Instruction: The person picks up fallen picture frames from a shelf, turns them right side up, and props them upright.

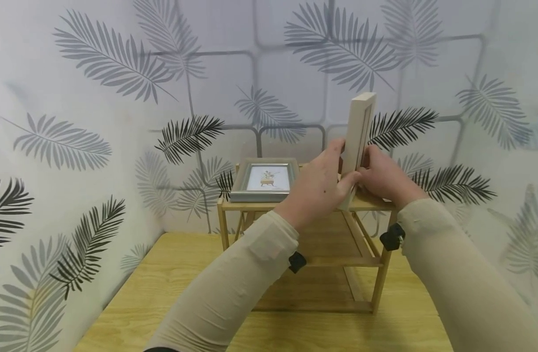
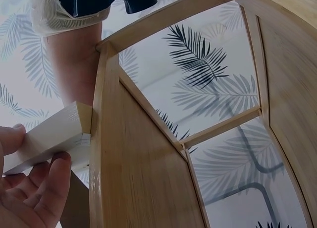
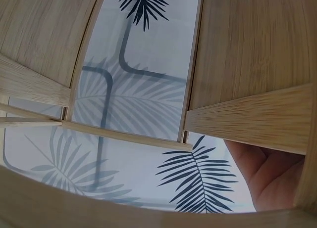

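A thick pale picture frame (image 1: 358,129) stands upright, edge toward me, over the right part of the wooden shelf's top (image 1: 374,201). My left hand (image 1: 319,188) grips its left side, and in the left wrist view the fingers (image 2: 52,188) curl under the frame (image 2: 49,134) beside the shelf edge. On the other side, my right hand (image 1: 385,176) holds the frame low down, with its fingers bent against it. The right wrist view shows only part of the right hand (image 3: 270,176) behind a wooden rail; its fingertips are hidden there.
A silver-grey picture frame (image 1: 242,195) with a potted-plant print lies flat on the left of the shelf top. The tiered wooden shelf (image 1: 385,278) stands on a wood-grain table (image 1: 163,274). Leaf-patterned wall (image 1: 225,88) rises close behind it.
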